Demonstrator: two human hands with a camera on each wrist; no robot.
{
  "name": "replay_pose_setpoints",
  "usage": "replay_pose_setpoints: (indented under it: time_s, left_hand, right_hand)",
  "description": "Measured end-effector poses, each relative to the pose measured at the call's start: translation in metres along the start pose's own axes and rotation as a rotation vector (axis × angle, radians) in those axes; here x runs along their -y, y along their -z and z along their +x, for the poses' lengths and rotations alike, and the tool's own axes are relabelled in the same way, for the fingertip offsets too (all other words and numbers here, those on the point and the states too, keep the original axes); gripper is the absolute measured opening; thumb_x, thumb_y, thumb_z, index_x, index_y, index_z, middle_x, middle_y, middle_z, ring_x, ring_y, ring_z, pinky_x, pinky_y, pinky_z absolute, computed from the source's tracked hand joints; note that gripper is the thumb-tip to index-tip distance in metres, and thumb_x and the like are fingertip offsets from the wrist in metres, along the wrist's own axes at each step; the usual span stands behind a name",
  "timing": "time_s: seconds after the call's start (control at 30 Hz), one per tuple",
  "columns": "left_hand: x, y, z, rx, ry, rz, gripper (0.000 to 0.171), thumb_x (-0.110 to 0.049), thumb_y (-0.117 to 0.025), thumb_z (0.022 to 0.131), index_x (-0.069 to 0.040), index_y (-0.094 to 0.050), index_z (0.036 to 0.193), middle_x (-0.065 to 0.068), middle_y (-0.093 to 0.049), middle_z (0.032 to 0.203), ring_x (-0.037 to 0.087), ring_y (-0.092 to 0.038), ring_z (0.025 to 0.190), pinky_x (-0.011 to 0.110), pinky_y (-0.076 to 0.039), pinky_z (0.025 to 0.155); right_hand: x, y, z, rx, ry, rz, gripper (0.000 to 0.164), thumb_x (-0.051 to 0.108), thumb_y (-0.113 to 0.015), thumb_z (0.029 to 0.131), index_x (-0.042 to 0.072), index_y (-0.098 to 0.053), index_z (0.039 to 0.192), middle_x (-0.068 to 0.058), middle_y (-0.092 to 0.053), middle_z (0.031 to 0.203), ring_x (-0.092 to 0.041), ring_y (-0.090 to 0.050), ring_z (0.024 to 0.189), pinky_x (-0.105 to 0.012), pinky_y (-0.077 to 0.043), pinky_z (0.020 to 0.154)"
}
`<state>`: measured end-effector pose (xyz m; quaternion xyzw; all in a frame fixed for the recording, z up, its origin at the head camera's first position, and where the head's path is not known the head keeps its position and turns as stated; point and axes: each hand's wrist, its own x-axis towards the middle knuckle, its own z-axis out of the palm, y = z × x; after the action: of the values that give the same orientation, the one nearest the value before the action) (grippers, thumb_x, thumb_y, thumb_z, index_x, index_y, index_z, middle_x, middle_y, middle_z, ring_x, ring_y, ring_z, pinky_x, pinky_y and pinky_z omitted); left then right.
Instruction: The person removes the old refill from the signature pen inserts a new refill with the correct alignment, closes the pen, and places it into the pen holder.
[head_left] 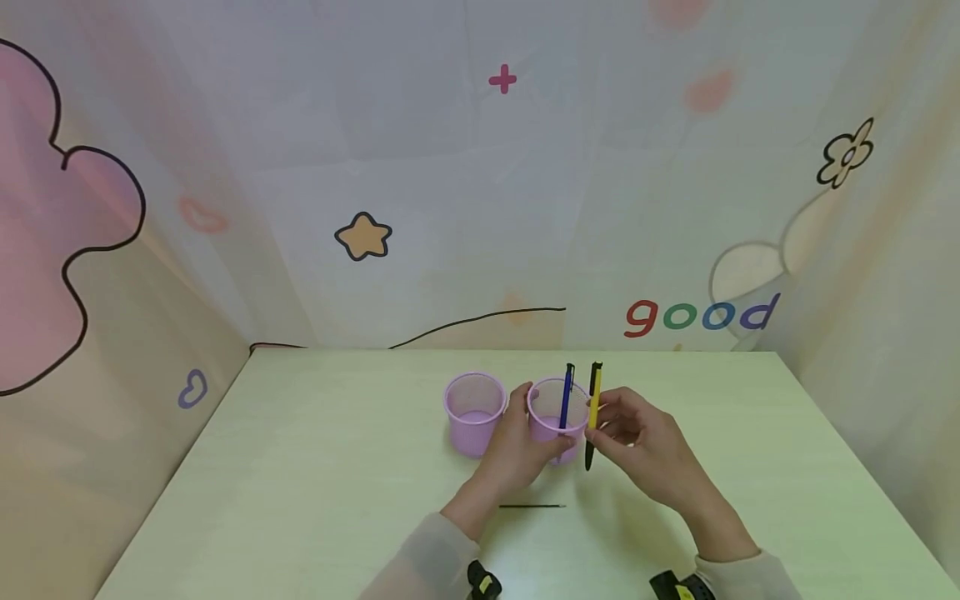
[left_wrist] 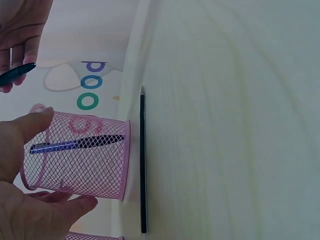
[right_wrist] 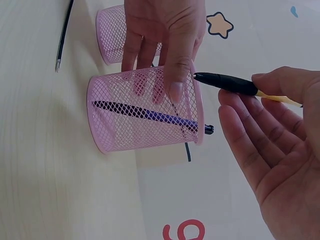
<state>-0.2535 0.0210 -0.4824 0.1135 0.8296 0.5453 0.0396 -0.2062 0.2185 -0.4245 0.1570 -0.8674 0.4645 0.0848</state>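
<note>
A pink mesh pen cup [head_left: 542, 428] stands on the table, and my left hand [head_left: 517, 454] holds it with thumb and fingers round its sides. Inside it leans a blue pen [head_left: 566, 404], tip down, its black clip end rising above the rim. My right hand [head_left: 648, 450] pinches a yellow and black pen [head_left: 594, 414] between thumb and fingers, just right of the cup. That pen is nearly upright with its black tip downward; in the right wrist view the tip [right_wrist: 200, 76] is close to the cup's rim.
A second pink mesh cup [head_left: 472, 433] stands to the left, close by my left hand. A thin black pen refill [head_left: 532, 506] with a metal tip lies on the table [head_left: 315, 500] in front of the cups. A printed curtain [head_left: 450, 208] hangs behind the table.
</note>
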Motion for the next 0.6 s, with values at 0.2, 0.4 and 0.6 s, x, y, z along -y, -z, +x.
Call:
replay_pose_setpoints:
  time_s: [0.2, 0.4, 0.6]
  left_hand:
    - [0.0008, -0.0047, 0.0026, -0.053, -0.022, 0.017, 0.097, -0.031, -0.092, 0.079, -0.007, -0.036, 0.154, 0.017, -0.055, 0.15, 0.034, -0.056, 0.136, 0.052, -0.044, 0.115]
    - [0.0, -0.0075, 0.004, -0.079, -0.002, 0.039, 0.091, -0.031, -0.093, 0.078, -0.007, -0.043, 0.149, 0.017, -0.058, 0.147, 0.034, -0.058, 0.133, 0.052, -0.047, 0.112]
    - [-0.0002, -0.0073, 0.0037, -0.079, 0.008, 0.05, 0.09, -0.033, -0.093, 0.078, -0.008, -0.042, 0.149, 0.017, -0.057, 0.148, 0.034, -0.058, 0.134, 0.052, -0.047, 0.113]
  right_hand:
    - [0.0002, 0.0007, 0.0015, -0.004, 0.013, 0.032, 0.046, 0.005, -0.077, 0.092, 0.008, -0.054, 0.133, -0.006, -0.075, 0.099, -0.006, -0.07, 0.082, -0.024, -0.058, 0.072]
    - [0.0003, 0.002, 0.0048, -0.008, -0.007, 0.004, 0.07, 0.002, -0.076, 0.092, 0.009, -0.039, 0.15, -0.006, -0.074, 0.102, -0.008, -0.071, 0.085, -0.021, -0.059, 0.076]
    - [-0.0035, 0.0052, 0.0098, -0.015, 0.025, 0.049, 0.1, -0.003, -0.077, 0.089, 0.026, -0.017, 0.164, -0.012, -0.068, 0.105, -0.012, -0.074, 0.084, -0.022, -0.06, 0.074]
